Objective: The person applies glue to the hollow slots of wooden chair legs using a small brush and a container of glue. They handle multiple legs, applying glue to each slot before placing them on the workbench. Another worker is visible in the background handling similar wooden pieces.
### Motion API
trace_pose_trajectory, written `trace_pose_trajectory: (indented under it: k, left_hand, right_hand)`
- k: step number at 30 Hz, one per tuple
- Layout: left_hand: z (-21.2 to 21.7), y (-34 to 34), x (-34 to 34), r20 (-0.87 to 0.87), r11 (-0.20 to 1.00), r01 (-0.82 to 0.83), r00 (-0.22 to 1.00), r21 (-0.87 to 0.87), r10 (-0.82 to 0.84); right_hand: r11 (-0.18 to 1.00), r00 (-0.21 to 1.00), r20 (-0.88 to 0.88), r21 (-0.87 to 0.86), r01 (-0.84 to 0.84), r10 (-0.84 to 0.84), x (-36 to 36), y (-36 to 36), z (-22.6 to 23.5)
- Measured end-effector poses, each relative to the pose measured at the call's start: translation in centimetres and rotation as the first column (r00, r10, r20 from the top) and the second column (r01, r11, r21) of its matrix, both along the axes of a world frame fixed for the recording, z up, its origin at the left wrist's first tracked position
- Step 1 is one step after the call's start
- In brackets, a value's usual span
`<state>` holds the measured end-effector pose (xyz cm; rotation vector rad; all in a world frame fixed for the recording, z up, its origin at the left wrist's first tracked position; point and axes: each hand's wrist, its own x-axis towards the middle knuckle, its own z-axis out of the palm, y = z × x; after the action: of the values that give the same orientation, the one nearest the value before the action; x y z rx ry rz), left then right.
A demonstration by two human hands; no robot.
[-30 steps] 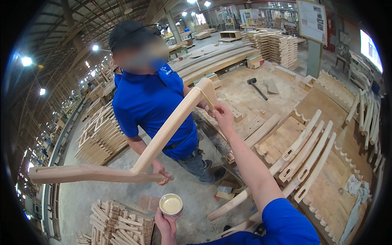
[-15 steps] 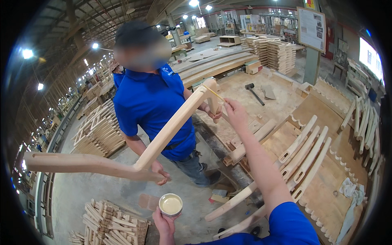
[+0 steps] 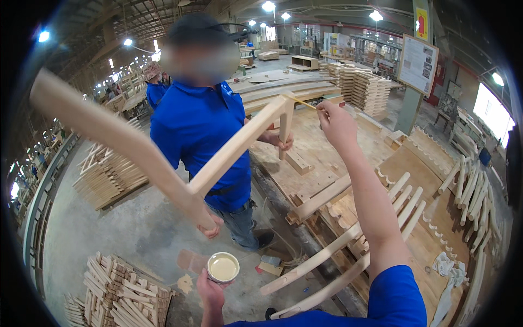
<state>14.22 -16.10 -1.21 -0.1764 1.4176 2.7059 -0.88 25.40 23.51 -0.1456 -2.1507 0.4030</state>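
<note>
Across from a co-worker point(image 3: 199, 122), we pinch a thin yellowish stick point(image 3: 305, 103) between the thumb and fingers of our right hand point(image 3: 339, 124), its left end at the far corner of an angled wooden frame point(image 3: 242, 143); whether it touches the wood, we cannot tell. Our left hand point(image 3: 211, 290), near and low, clasps a small round bowl point(image 3: 218, 280) of pale cream liquid point(image 3: 222, 266) by its lower wall. The frame hangs above the floor point(image 3: 147, 237), borne by the co-worker's lower hand point(image 3: 210, 225) on its long left post point(image 3: 128, 145) and the co-worker's upper hand point(image 3: 284, 140) at its short right leg point(image 3: 284, 121). To the right, curved wooden bars point(image 3: 311, 259) jut past the edge of the surface point(image 3: 377, 143). We judge the frame stiff and fairly heavy, best gripped two-handed, on post and leg; the stick looks light and easily snapped, best pinched at its right end, while the bowl, probably light, wants a level hold around its wall to avoid spilling.
</note>
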Motion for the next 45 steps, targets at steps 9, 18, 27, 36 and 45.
trace_pose_trajectory:
  k: [9, 18, 27, 36, 45]
  left_hand:
    - [2.7, 3.6, 0.6, 0.002, 0.996, 0.085, 0.996, -0.021, -0.085]
    - [9.5, 15.7, -1.2, -0.133, 0.863, 0.488, 0.854, -0.132, -0.503]
    - [7.8, 21.8, 0.8, -0.247, 0.781, 0.600, 0.741, -0.177, -0.625]
    - [8.5, 24.2, 2.4, -0.249, 0.780, 0.600, 0.739, -0.179, -0.626]
    - [8.9, 25.9, 2.5, -0.113, 0.721, 0.693, 0.716, -0.002, -0.689]
  right_hand:
    - [0.724, 0.730, 0.262, -0.535, -0.435, 0.632, 12.5, -1.7, -6.0]
    - [0.782, 0.772, 0.627, 0.531, -0.325, -0.106, 24.1, -4.9, 3.0]
    - [0.872, 0.670, 0.696, 0.467, -0.150, -0.258, 29.7, -2.2, 1.8]
    - [0.991, 0.586, 0.801, -0.132, -0.022, 0.120, 32.8, 2.4, -1.0]
    - [0.806, 0.768, 0.509, -0.592, -0.016, 0.389, 34.5, 5.6, -6.6]
